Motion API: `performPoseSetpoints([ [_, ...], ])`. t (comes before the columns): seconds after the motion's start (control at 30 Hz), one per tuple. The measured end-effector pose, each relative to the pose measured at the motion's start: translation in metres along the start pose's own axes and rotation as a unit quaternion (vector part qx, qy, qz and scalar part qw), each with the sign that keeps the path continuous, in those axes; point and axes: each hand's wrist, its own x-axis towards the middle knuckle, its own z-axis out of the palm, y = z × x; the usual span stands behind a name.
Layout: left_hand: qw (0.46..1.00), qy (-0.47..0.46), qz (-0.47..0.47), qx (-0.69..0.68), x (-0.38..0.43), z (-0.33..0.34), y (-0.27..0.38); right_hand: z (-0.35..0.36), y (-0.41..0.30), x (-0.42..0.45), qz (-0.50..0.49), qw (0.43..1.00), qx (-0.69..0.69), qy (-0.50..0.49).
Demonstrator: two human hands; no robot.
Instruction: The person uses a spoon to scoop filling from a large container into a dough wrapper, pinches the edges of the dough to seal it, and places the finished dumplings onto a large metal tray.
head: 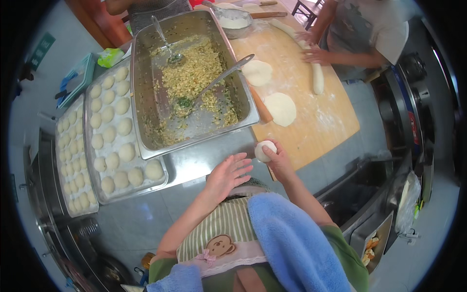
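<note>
Between the thumb and fingers of my right hand [278, 160] is a round white filled bun [263, 151] of dough. My left hand [230, 175] holds nothing; its fingers are spread, palm turned toward the bun and apart from it. Beyond my hands stands a deep steel pan [199, 137] of chopped yellow and green filling [193, 73]. A long-handled spoon [222, 78] leans over its right wall, and a ladle [166, 40] rests at its far end. Two flat dough wrappers, one nearer [280, 109] and one farther [257, 73], lie on the floured wooden board [313, 135].
Left of the pan, a near tray [127, 195] and a farther tray [82, 212] hold rows of buns. A co-worker's hands [313, 54] press a long dough roll [318, 78] on the board. A wooden rolling pin [261, 106] lies beside the pan; a flour bowl [233, 27] stands behind.
</note>
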Motion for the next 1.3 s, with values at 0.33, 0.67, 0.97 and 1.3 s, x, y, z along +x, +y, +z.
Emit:
performPoseSetpoints([
  [0.33, 0.994, 0.108, 0.032, -0.01, -0.032, -0.045, -0.047, 0.025, 0.031, 0.041, -0.229, 0.839, -0.479, -0.117],
  [0.67, 0.939, 0.219, 0.19, -0.186, -0.15, -0.145, -0.064, 0.081, 0.08, 0.01, -0.387, 0.746, -0.532, -0.104],
  [0.97, 0.885, 0.234, 0.334, -0.225, -0.334, -0.263, -0.043, 0.327, 0.215, -0.089, -0.352, 0.558, -0.585, -0.473],
  [1.3, 0.742, 0.358, 0.486, -0.291, -0.505, -0.397, -0.048, 0.561, 0.326, -0.179, -0.299, 0.519, -0.6, -0.531],
])
